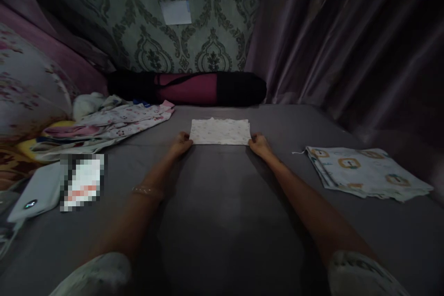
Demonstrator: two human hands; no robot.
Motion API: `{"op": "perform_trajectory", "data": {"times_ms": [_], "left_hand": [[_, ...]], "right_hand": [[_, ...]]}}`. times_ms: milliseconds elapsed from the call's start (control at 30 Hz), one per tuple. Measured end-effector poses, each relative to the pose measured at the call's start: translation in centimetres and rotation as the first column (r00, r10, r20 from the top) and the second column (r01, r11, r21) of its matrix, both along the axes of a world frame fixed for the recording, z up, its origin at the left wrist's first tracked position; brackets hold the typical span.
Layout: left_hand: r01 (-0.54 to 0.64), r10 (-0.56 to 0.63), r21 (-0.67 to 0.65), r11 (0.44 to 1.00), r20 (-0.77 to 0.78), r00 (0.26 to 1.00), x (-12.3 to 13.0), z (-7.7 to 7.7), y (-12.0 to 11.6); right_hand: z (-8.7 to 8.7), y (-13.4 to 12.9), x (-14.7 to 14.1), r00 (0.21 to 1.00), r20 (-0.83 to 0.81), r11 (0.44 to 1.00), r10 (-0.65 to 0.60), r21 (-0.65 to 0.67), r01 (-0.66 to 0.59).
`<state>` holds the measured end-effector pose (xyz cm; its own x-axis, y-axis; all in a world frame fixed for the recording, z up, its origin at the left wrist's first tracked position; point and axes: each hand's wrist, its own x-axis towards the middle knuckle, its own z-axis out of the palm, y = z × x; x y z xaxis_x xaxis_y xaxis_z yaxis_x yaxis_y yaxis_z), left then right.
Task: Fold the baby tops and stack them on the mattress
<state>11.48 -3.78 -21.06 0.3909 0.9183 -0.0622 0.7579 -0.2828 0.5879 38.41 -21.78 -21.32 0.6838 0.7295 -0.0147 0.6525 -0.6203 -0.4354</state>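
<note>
A white cloth (219, 131) with a faint small print lies folded into a flat rectangle on the grey bed sheet (222, 222). My left hand (182, 142) grips its near left corner between thumb and fingers. At the near right corner, my right hand (259, 143) pinches the cloth in the same way. Both arms reach forward, and a bracelet circles the left wrist. The fingers under the cloth's edge are partly hidden.
Folded printed fabric (367, 171) lies to the right. Loose clothes (114, 122) are heaped at the left, behind a white power bank (38, 192) with a cable. A black and maroon long bag (187, 89) lies along the patterned wall. Curtains (312, 32) hang at the right.
</note>
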Motion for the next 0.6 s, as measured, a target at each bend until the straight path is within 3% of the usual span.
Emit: {"op": "perform_trajectory", "data": {"times_ms": [133,200,333,433,600], "left_hand": [[-0.022,0.022,0.007,1.0,-0.067,0.997,0.4,0.2,0.7],[-0.028,0.031,0.071,0.997,-0.047,0.998,1.1,0.1,1.0],[0.042,-0.056,0.31,0.95,0.036,0.998,4.1,0.1,0.6],[0.177,-0.186,0.413,0.893,-0.018,0.982,6.8,0.6,-0.8],[0.26,-0.187,0.378,0.889,-0.217,0.958,9.3,1.3,-2.6]], "right_hand": [[1.1,0.0,0.2,0.999,-0.003,0.994,0.042,-0.098,-0.042],[1.9,0.3,-0.1,0.997,0.069,0.993,0.046,-0.114,-0.038],[2.9,2.2,-2.5,0.946,0.311,0.993,0.097,0.034,-0.113],[2.7,5.0,-5.2,0.893,0.38,0.954,0.242,0.074,-0.29],[1.6,8.5,-7.5,0.877,0.324,0.928,0.354,-0.003,-0.373]]}}
